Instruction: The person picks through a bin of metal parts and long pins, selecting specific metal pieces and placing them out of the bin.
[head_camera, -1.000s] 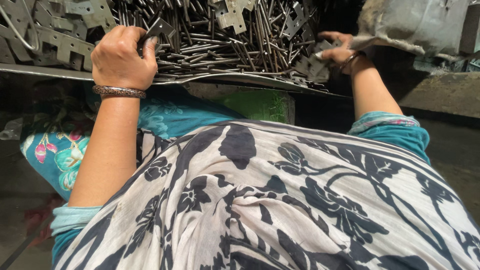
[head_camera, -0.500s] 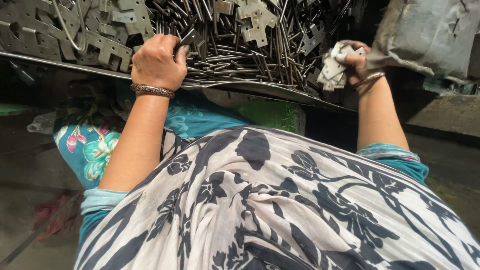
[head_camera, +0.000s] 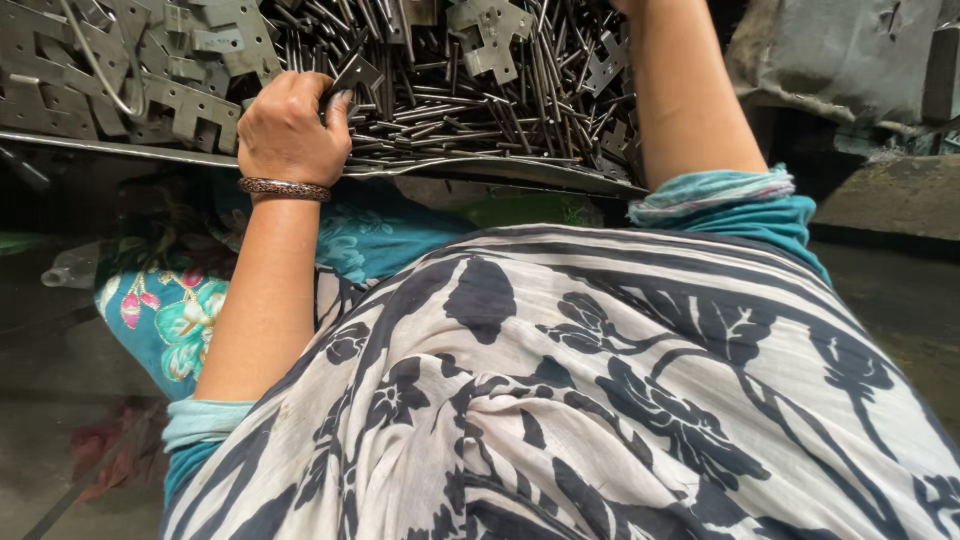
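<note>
Metal rods (head_camera: 480, 90), thin and dark, are heaped across a shallow metal tray (head_camera: 480, 172) that fills the upper part of the head view, from about ten o'clock to one o'clock. Flat stamped metal brackets (head_camera: 190, 100) are piled at the tray's ten o'clock end, and more of them (head_camera: 490, 30) are scattered on top of the rods near twelve o'clock. A loop of wire (head_camera: 100, 70) is seen lying over the brackets at the far left.

The left hand (head_camera: 290, 125) is seen at about eleven o'clock, curled over the tray's near edge with its fingers closed on a small metal piece (head_camera: 355, 75) and touching the rods beneath; a beaded bracelet (head_camera: 284, 188) is worn at the wrist. The right forearm (head_camera: 690, 90) is raised at one o'clock, but the right hand itself is cut off by the top edge, so its state cannot be told.

A black-and-white flowered cloth (head_camera: 600, 400) fills the lower half of the view, with teal sleeves (head_camera: 730, 200) at the elbows. A grey sack (head_camera: 850, 60) lies at two o'clock, just beside the tray.
</note>
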